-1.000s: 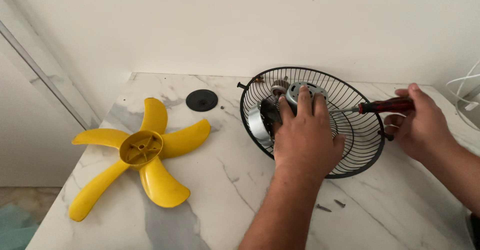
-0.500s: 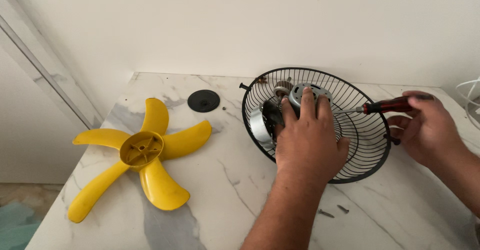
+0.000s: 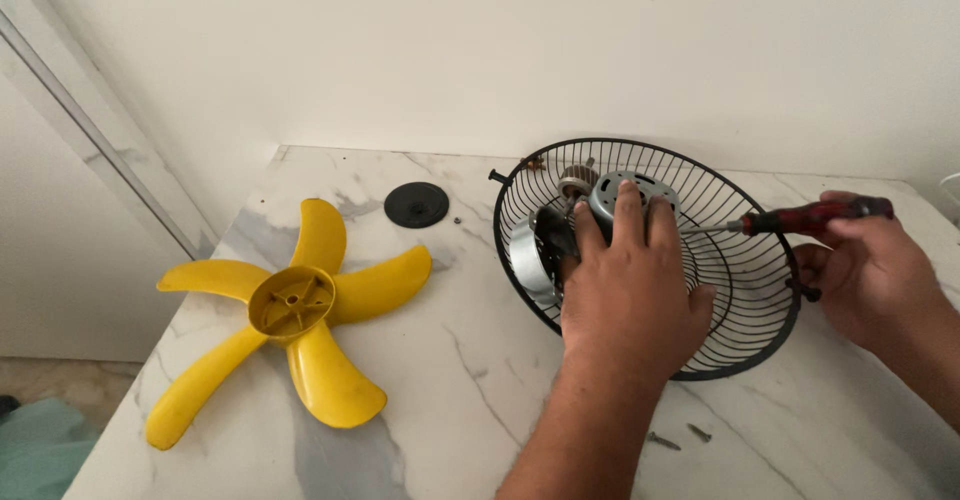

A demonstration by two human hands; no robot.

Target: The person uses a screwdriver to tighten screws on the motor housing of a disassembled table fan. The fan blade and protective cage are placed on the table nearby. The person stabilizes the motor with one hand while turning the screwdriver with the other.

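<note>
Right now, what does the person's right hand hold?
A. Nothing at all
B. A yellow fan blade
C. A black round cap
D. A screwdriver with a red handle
D: the right hand grips a screwdriver with a red handle, its shaft pointing into the black wire fan guard, while the left hand steadies the grey motor.

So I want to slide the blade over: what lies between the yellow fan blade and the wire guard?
In the head view, only bare marble tabletop separates the yellow fan blade and wire guard; the black round cap sits farther back.
</note>
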